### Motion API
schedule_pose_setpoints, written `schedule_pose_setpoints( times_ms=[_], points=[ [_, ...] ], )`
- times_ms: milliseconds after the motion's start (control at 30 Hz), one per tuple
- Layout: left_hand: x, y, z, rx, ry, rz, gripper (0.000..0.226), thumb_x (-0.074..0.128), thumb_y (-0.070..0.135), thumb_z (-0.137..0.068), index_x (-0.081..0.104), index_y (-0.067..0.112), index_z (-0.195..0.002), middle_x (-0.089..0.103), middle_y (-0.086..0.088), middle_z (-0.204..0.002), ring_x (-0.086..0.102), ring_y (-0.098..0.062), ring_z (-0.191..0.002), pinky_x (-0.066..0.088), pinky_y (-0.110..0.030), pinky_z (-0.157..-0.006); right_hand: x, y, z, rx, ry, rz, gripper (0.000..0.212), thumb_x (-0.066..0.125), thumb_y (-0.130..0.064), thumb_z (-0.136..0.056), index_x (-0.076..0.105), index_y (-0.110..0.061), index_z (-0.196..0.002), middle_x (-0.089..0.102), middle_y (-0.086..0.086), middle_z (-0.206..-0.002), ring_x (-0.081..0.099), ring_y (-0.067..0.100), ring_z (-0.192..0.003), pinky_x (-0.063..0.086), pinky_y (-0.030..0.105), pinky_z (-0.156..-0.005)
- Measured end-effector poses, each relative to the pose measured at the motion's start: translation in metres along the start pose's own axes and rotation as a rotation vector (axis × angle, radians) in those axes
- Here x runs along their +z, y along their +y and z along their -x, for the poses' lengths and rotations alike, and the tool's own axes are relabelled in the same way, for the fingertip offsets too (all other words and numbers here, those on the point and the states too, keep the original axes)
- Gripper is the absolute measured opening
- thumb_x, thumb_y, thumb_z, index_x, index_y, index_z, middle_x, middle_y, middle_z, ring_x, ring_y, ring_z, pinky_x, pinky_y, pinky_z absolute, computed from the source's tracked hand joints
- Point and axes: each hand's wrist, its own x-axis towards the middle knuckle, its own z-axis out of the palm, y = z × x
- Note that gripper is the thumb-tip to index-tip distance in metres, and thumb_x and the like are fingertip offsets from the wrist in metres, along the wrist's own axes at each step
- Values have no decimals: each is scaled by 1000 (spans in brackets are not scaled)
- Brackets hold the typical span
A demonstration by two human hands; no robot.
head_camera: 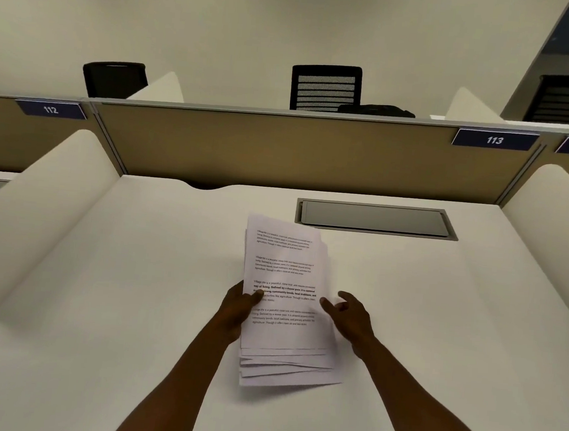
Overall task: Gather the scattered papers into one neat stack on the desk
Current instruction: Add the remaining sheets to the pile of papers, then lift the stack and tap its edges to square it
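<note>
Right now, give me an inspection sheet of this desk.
Surface: white desk, bare around the papers.
Job's things: papers gathered in one pile, near edges fanned and uneven, not yet squared.
Clutter: nothing seen.
Hands: left hand grips the pile's left edge, thumb on top; right hand open beside the right edge.
Cables: nothing seen; closed grey cable hatch behind the pile.
Surroundings: tan partition numbered 113, black chairs beyond.
</note>
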Motion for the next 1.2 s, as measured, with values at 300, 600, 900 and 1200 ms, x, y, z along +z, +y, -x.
schedule_pose_setpoints(
  times_ms=[300, 600, 900, 1200],
  points=[
    [-3, -24, -1, -94, -18, -103, 41, 64, 18, -95, 58, 3, -133, 70, -19, -121, 70, -35, -104, 57, -50, -90, -8, 8, 0, 153, -171, -320, 39, 77, -12, -82, 64, -3, -117, 73, 13, -103, 70, 34, -96, 55, 55, -92],
    [19, -37, -7, 19, 263, -351, 47, 77, 35, -84, 68, 7, -120, 72, -11, -116, 68, -30, -108, 55, -40, -98, -11, 10, -1, 109, -15, -205, 30, 76, -27, -83, 65, -9, -106, 68, 11, -109, 66, 30, -99, 55, 37, -78],
    [39, -15, -2, 127, 24, -175, 38, 69, 4, -89, 65, 7, -126, 71, -15, -121, 70, -30, -107, 59, -42, -89, -32, 9, 7, 78, 37, -417, 27, 72, 6, -80, 62, -11, -98, 69, 20, -112, 68, 32, -91, 59, 38, -72],
    [82, 70, 20, 452, -82, -143, 32, 70, 9, -88, 66, 11, -120, 75, -4, -113, 74, -21, -96, 62, -31, -75, -95, -52, 32, -376, 158, -608, 34, 67, -2, -86, 65, -33, -97, 77, -1, -99, 74, 16, -88, 60, 24, -70]
  ],
)
